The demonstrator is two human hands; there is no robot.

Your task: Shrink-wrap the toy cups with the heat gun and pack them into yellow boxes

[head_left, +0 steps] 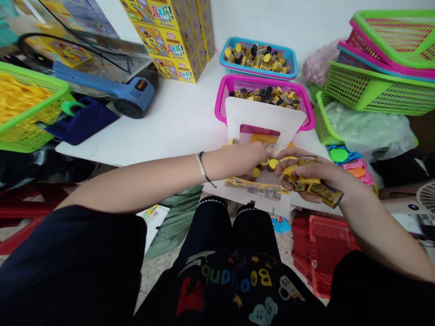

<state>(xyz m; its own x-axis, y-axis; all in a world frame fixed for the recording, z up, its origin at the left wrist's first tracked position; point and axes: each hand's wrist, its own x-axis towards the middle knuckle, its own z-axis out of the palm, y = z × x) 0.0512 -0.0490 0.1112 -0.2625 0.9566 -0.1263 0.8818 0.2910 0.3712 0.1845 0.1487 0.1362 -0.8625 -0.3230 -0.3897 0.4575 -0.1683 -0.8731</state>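
Observation:
An open cardboard box (260, 184) with yellow printed sides and raised white flaps stands at the table's front edge. Inside it are several small canisters (273, 164) with yellow lids. My left hand (239, 158), a cord bracelet at its wrist, reaches over the box from the left; its fingers point down and are mostly hidden. At the box's right side, my right hand (314, 172) is closed around several yellow-labelled canisters (325, 194), which lie across the palm and fingers.
Behind the box are a pink basket (220, 102) and a blue basket (226, 64) of canisters. Yellow printed boxes (170, 43) are stacked at the back. A blue tape dispenser (83, 122) and blue cordless tool (136, 93) lie left. Green baskets (370, 86) pile up right.

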